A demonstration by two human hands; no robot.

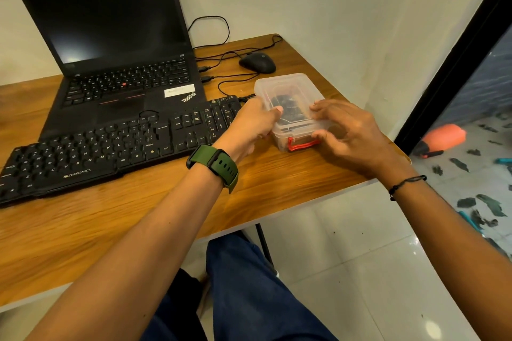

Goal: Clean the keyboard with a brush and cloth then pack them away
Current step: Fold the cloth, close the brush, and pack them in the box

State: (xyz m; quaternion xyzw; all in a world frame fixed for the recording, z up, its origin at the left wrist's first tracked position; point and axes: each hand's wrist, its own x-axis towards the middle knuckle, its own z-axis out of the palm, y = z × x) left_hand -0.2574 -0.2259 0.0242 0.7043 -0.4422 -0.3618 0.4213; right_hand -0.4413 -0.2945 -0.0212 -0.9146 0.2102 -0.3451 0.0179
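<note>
A clear plastic box (285,88) with a lid and a red latch (302,144) stands on the wooden desk (155,218), right of the black keyboard (110,144). Dark items show dimly through the lid; I cannot tell what they are. My left hand (253,124), with a green watch on the wrist, grips the box's left side, thumb on the lid. My right hand (346,130) holds the right side, with the fingers on the lid's edge and the thumb by the red latch. No brush or cloth lies in the open.
An open black laptop (110,36) stands behind the keyboard. A black mouse (257,62) and loose cables lie behind the box. The desk's right edge runs close to the box, with a white wall beyond. My legs are under the desk.
</note>
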